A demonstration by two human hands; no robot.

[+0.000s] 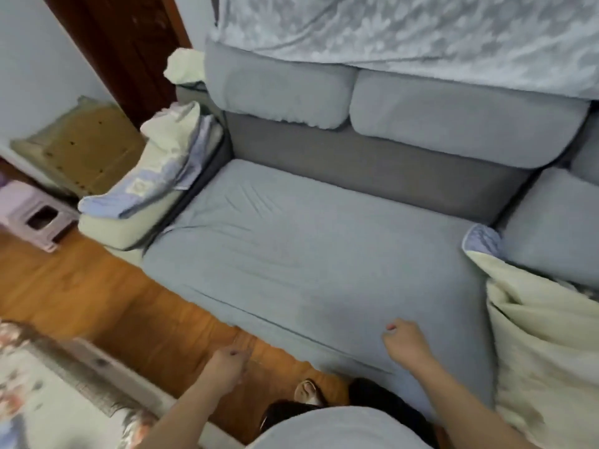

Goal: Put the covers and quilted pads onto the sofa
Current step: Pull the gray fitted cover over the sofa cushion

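Grey-blue cover (311,254): fitted on the sofa seat, a few creases at 10 o'clock. Back cushions (453,124) also covered. Quilted pads not yet laid: one (544,345) heaped at 3 o'clock, another (152,176) on the armrest at 9 o'clock (both cream-backed). Left hand (227,367) and right hand (405,341) at 6 o'clock, fingers curled, apparently gripping nothing.

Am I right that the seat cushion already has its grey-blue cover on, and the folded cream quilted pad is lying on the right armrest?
Not quite. The seat cushion does wear its grey-blue cover, but the folded cream quilted pad lies on the left armrest, as the head view shows. At the right, another cream pad lies over the seat.
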